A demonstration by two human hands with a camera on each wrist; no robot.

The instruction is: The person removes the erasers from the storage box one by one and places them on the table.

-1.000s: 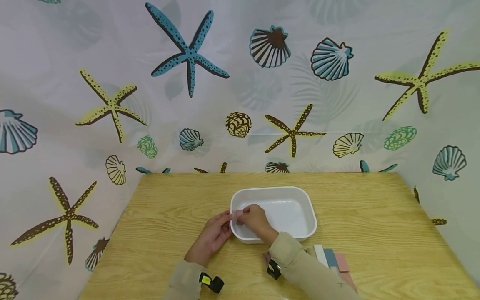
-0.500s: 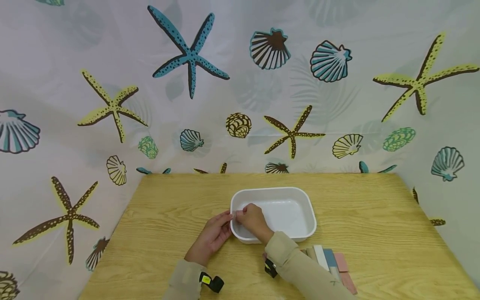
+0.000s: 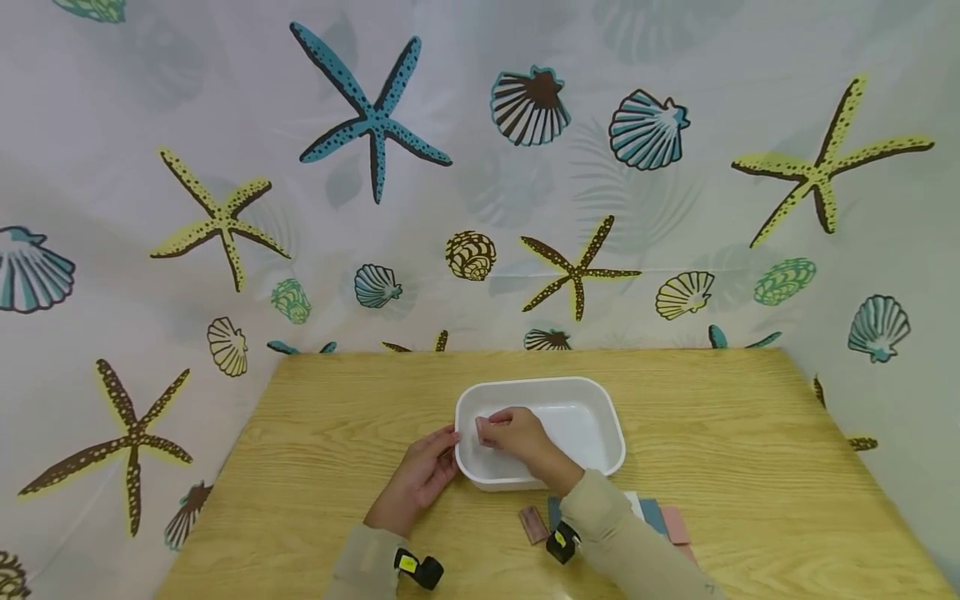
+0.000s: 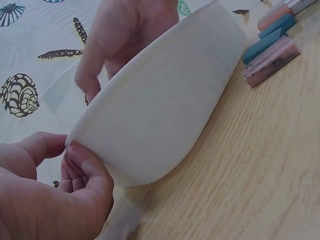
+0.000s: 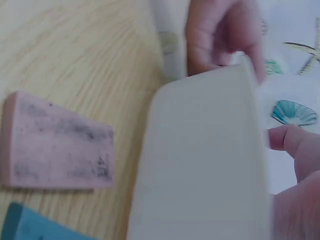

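A white plastic tub stands on the table. My left hand grips its left rim, thumb and fingers pinching the edge in the left wrist view. Over the tub's left end, my right hand pinches a pink eraser between thumb and fingertips. The tub's wall hides this eraser in both wrist views. A smudged pink eraser with slanted ends lies on the table just in front of the tub, and a blue eraser lies beside it.
Several more blue, white and pink erasers, such as a pink eraser, lie right of the front of the tub, partly under the right sleeve. A patterned cloth hangs around the wooden table.
My right hand has drawn the pink eraser slightly right, away from the tub's left wall. Its sleeve has shifted, uncovering the smudged eraser on the table. My left hand keeps its grip on the rim.
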